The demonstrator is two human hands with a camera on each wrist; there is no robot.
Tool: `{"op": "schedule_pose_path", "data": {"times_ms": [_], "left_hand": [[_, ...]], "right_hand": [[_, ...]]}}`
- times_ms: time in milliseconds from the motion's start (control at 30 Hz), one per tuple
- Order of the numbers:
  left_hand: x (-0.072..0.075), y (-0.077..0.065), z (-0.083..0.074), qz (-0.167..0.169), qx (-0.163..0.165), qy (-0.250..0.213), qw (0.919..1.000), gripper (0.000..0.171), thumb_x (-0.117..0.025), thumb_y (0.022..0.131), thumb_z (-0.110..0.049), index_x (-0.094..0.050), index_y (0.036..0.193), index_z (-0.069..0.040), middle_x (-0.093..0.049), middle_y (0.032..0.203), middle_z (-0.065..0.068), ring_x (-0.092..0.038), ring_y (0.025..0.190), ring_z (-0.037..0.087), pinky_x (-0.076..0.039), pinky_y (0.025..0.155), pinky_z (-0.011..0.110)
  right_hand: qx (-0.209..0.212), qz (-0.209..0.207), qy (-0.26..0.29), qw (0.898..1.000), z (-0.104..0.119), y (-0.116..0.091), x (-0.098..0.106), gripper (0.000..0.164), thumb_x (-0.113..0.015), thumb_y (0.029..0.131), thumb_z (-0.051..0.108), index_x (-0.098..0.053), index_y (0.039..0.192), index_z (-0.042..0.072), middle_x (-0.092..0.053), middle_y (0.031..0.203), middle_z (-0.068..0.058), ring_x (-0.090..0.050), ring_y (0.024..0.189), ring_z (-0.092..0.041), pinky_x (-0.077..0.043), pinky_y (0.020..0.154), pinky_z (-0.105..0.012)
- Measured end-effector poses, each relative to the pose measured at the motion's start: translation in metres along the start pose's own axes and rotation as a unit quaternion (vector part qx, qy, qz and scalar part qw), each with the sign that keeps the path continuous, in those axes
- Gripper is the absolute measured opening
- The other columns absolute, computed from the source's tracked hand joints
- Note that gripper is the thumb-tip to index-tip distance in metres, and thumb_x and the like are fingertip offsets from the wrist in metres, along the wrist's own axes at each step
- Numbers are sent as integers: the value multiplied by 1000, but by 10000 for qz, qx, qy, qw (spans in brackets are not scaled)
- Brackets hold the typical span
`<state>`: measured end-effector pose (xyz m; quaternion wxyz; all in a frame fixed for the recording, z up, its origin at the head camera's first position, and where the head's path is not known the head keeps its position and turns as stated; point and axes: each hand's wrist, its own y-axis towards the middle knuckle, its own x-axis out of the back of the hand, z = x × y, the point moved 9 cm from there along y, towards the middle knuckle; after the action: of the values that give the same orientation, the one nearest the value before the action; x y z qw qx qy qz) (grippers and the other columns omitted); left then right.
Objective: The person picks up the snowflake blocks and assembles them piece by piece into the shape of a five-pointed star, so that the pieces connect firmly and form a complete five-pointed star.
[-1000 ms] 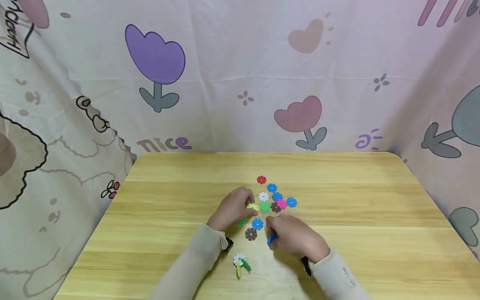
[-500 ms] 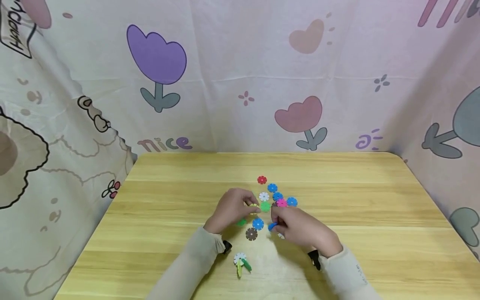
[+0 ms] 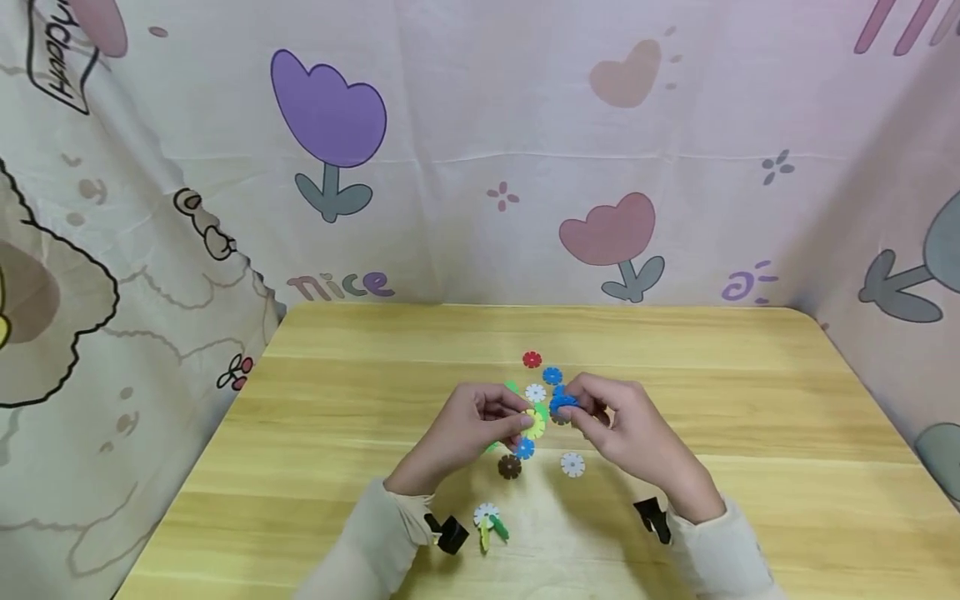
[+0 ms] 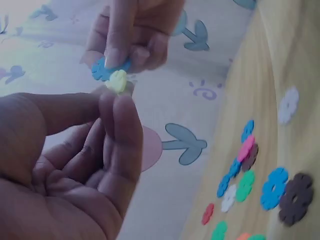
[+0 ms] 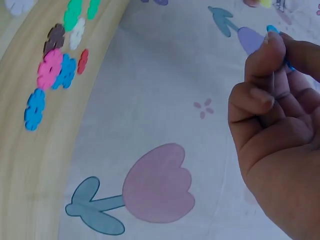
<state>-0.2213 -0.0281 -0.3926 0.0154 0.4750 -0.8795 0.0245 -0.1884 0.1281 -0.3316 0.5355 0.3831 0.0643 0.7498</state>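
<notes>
Between thumb and fingers, my left hand [image 3: 472, 427] pinches a yellow notched building disc [image 3: 534, 425], its face partly turned to the head camera. Opposite it, my right hand [image 3: 633, 429] pinches a blue notched building disc [image 3: 563, 405]. Both discs are held up over the loose ones. In the left wrist view the yellow disc [image 4: 118, 81] overlaps the lower edge of the blue disc [image 4: 102, 71]. Only a sliver of the blue disc [image 5: 272, 29] shows past the fingertips in the right wrist view.
A white disc [image 3: 486, 513] with a yellow and a green disc slotted into it lies near the front. Loose discs lie under and around the hands: red [image 3: 532, 359], brown [image 3: 509, 467], white [image 3: 572, 465] and pink [image 5: 50, 69]. A patterned cloth [image 3: 465, 108] hangs behind the table.
My right hand has lifted the blue disc up and away from the front, uncovering a white disc. My left hand has raised the yellow disc and turned it. The head view has shifted slightly left.
</notes>
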Motion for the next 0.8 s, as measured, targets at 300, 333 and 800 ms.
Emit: {"op": "schedule_pose_path", "data": {"times_ms": [300, 333, 800], "left_hand": [[-2, -6, 5, 85, 228, -841, 9962, 15, -68, 100, -4, -69, 109, 8, -72, 87, 18, -72, 69, 18, -65, 70, 35], [-3, -6, 5, 107, 223, -837, 9962, 16, -69, 100, -5, -69, 108, 8, -72, 85, 18, -72, 68, 18, -65, 69, 35], [-8, -9, -1, 27, 196, -843, 9962, 18, -65, 102, -5, -66, 107, 12, -70, 82, 20, -69, 63, 15, -65, 65, 38]], "right_hand": [[169, 96, 266, 9995, 4, 1, -11, 28, -69, 94, -9, -70, 95, 18, -70, 81, 8, -68, 69, -12, -55, 57, -26], [176, 104, 291, 9994, 4, 1, -11, 29, -69, 94, -10, -70, 95, 18, -70, 84, 8, -68, 69, -12, -56, 59, -26], [538, -141, 297, 9980, 11, 2, -13, 34, -69, 85, -22, -76, 96, 9, -75, 86, 1, -69, 65, -11, -59, 61, -24]]}}
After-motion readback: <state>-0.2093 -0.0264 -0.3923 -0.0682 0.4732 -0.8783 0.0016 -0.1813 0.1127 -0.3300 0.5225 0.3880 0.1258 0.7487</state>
